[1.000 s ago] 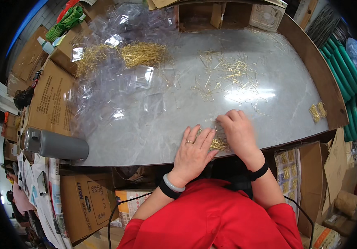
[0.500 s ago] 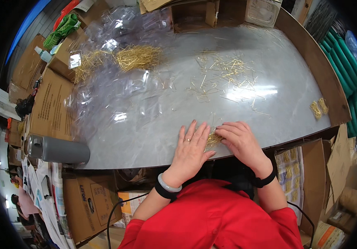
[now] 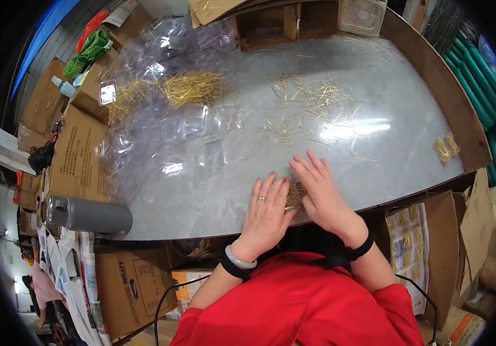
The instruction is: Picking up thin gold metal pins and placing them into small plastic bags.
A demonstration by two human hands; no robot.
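A small bunch of gold wire hooks (image 3: 295,195) lies near the table's front edge, between my two hands. My left hand (image 3: 266,205) rests flat along its left side, fingers stretched out and the thumb next to the wires. Over the right side of the bunch, my right hand (image 3: 324,193) has its fingers extended and pointing away from me, its palm hiding part of the wires. Farther out lie loose gold hooks (image 3: 325,98), scattered on the grey tabletop (image 3: 398,104).
A large pile of gold wires (image 3: 193,89) sits among clear plastic pieces (image 3: 167,135) at the left. A grey bottle (image 3: 95,214) lies at the left edge. Two tied gold bundles (image 3: 447,148) are by the cardboard wall (image 3: 432,66). Below right hangs a sheet with several bundles (image 3: 407,245).
My right hand has moved from the bunch's right side to over it, its fingers straightening forward. My left hand stays beside the bunch. The whole view has shifted slightly.
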